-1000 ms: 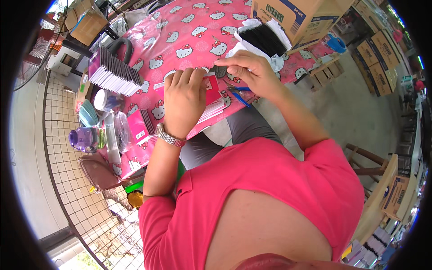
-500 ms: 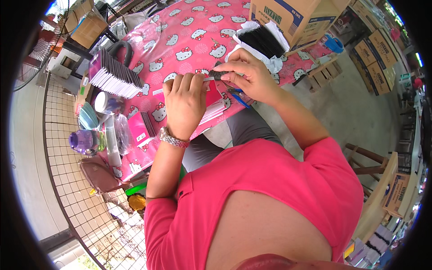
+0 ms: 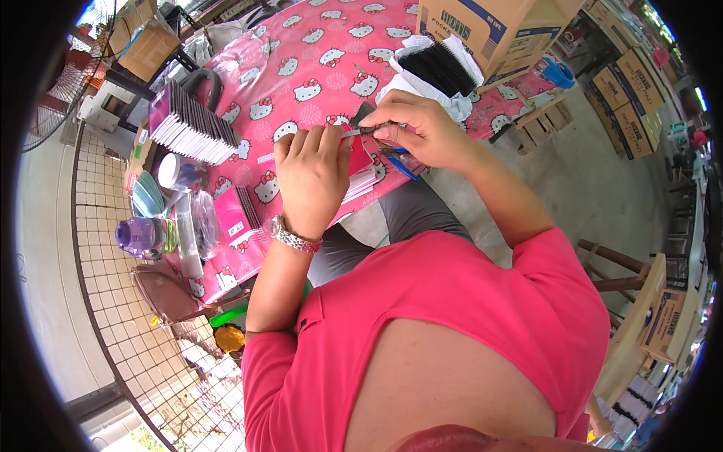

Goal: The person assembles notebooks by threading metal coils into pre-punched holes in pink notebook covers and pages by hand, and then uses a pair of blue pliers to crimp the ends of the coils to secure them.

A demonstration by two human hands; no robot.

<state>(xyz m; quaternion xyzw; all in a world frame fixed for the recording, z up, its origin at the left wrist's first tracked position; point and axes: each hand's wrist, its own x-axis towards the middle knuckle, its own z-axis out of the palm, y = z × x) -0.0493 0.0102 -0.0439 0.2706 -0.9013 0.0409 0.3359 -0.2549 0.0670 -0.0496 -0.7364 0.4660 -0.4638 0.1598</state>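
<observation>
My left hand [image 3: 312,169] is closed around a thin pale strip [image 3: 266,159], which sticks out on both sides of the fist. My right hand [image 3: 423,129] pinches a small dark piece at the strip's right end, between thumb and forefinger; its kind is partly hidden. A dark, flat patch [image 3: 361,118] shows just beyond those fingertips. Below the hands lies a pink-covered booklet [image 3: 360,155] on white-edged ones [image 3: 358,186]. Pliers with blue handles [image 3: 401,164] lie under my right hand.
Wire-bound notebooks [image 3: 197,124] stand stacked at left, with smaller pink ones [image 3: 237,213] nearer. A purple bottle [image 3: 139,236] and white jar [image 3: 178,172] line the left edge. Black binding combs [image 3: 440,68] lie on white paper beside a carton [image 3: 501,34]. A stool [image 3: 614,264] stands right.
Both hands have shifted slightly right, and the strip tilts more. The pink cover left of my left hand no longer shows. Part of another person's arm now appears at lower right.
</observation>
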